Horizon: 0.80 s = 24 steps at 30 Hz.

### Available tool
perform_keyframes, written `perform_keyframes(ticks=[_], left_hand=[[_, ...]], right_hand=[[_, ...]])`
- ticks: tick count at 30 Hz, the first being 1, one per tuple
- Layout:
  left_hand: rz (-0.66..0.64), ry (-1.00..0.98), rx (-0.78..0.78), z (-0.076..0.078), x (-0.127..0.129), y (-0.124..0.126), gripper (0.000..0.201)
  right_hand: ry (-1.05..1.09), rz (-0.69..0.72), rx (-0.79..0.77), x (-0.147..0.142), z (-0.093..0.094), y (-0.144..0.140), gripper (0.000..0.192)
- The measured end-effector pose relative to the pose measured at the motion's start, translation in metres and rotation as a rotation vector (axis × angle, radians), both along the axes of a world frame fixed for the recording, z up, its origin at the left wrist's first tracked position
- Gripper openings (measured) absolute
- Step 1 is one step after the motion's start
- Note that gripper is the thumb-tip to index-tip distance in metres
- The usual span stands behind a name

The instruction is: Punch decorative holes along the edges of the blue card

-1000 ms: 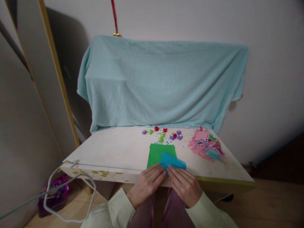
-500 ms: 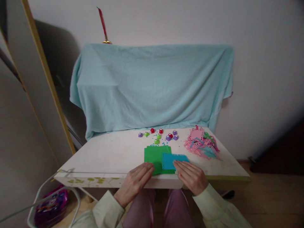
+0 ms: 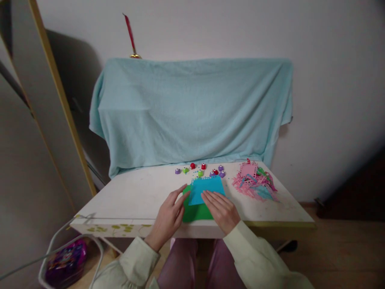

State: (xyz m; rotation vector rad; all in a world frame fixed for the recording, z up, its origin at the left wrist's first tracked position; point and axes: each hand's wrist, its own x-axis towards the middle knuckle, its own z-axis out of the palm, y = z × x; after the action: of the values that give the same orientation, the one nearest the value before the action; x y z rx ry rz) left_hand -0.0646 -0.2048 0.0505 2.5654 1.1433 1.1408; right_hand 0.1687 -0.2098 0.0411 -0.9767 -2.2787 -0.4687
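A sheet of blue paper (image 3: 207,186) with a row of small punched holes along its far edge lies tilted over a sheet of green paper (image 3: 197,213). Flat on the blue paper's near part rests my right hand (image 3: 221,210), fingers stretched out and close together. My left hand (image 3: 170,214) is at the left side of the sheets, fingers apart, their tips by the left edges of the green and blue paper. Whether those fingertips press on the paper I cannot tell.
Several small red, green and purple pieces with white eyes (image 3: 200,173) stand behind the papers, among tiny blue paper dots. A pile of pink, blue and green paper shreds (image 3: 252,184) lies at the right. A light-blue cloth (image 3: 192,108) hangs behind the white table (image 3: 132,196).
The blue paper has moved left and away from me over the green sheet, my right hand going with it. My left hand has lifted off the green paper's near corner and spread its fingers.
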Motion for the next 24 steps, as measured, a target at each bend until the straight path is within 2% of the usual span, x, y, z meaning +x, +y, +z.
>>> perform_keyframes(ticks=[2, 4, 7, 12, 15, 19, 24], left_hand=[[0.014, -0.015, -0.037, -0.013, -0.011, 0.010, 0.040], [-0.025, -0.012, -0.113, -0.026, -0.018, 0.022, 0.034], [-0.069, -0.034, -0.198, -0.041, -0.023, 0.041, 0.028], [-0.126, -0.051, -0.257, -0.048, -0.019, 0.060, 0.021], [-0.187, -0.023, -0.303, -0.052, -0.017, 0.065, 0.028], [-0.183, -0.013, -0.349, -0.056, -0.017, 0.067, 0.035], [-0.189, -0.016, -0.379, -0.056, -0.019, 0.068, 0.033]], right_hand=[[-0.013, -0.002, -0.066, -0.006, -0.018, 0.006, 0.045], [-0.013, 0.011, -0.164, -0.009, -0.035, 0.008, 0.042], [0.055, 0.023, -0.295, -0.008, -0.049, 0.006, 0.042], [0.132, 0.009, -0.402, -0.007, -0.042, 0.001, 0.039], [0.104, 0.001, -0.439, -0.014, -0.032, 0.001, 0.039], [0.088, -0.007, -0.478, -0.033, -0.024, 0.004, 0.039], [0.125, -0.053, -0.552, -0.050, -0.028, 0.015, 0.020]])
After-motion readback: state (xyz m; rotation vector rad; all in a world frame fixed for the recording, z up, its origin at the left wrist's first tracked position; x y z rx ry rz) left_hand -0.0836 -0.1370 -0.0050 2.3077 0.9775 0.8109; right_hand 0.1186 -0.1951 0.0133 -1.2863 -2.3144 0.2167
